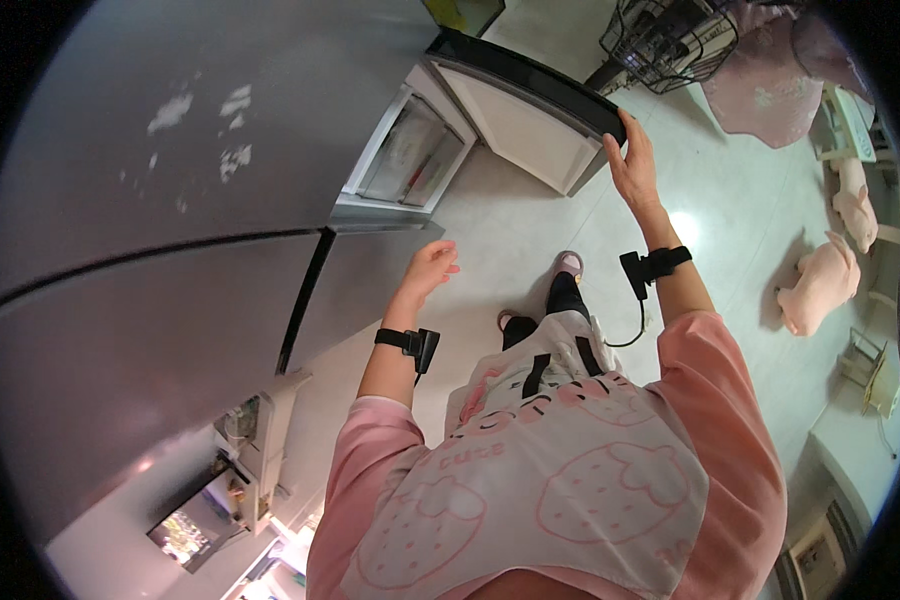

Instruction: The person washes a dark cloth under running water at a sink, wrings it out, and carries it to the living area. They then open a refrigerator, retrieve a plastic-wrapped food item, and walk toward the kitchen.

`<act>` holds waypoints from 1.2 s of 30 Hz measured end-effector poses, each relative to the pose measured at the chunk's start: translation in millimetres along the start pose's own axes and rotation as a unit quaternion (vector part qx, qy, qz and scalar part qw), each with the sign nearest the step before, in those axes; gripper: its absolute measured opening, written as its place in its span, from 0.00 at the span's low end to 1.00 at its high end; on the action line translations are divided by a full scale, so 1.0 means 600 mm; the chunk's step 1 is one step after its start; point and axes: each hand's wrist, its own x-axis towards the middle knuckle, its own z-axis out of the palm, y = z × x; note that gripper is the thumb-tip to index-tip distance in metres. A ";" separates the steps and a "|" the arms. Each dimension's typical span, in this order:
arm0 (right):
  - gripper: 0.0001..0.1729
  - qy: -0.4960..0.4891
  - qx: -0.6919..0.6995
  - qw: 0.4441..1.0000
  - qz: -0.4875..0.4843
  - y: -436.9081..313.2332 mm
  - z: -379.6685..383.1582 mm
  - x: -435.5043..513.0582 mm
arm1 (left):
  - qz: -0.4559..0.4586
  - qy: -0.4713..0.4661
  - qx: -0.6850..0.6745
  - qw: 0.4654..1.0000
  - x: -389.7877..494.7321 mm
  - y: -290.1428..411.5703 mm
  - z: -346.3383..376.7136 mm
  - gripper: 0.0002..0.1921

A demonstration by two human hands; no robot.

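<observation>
My right hand [632, 161] rests on the outer edge of an opened fridge-freezer door [529, 127], thumb on one side and fingers on the other. The door has a dark front and a white inner panel. Beside it the compartment [412, 154] shows a frosted, clear drawer front inside a white frame. My left hand [430, 268] is in the air just below the compartment, fingers loosely curled and holding nothing visible. The large grey doors of the appliance [165, 172] fill the left, the upper one with pale scuffs.
A black wire basket [667, 45] stands beyond the door, near a pink cover [765, 90]. Two pinkish animal-shaped figures [821, 285] are on the floor at right, with small stools [866, 371] nearby. A lit television screen [184, 536] is at lower left.
</observation>
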 end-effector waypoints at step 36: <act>0.16 -0.285 0.243 0.887 0.269 -0.103 0.275 -0.156 | 0.076 0.249 0.382 0.887 0.382 -0.042 -0.064 0.11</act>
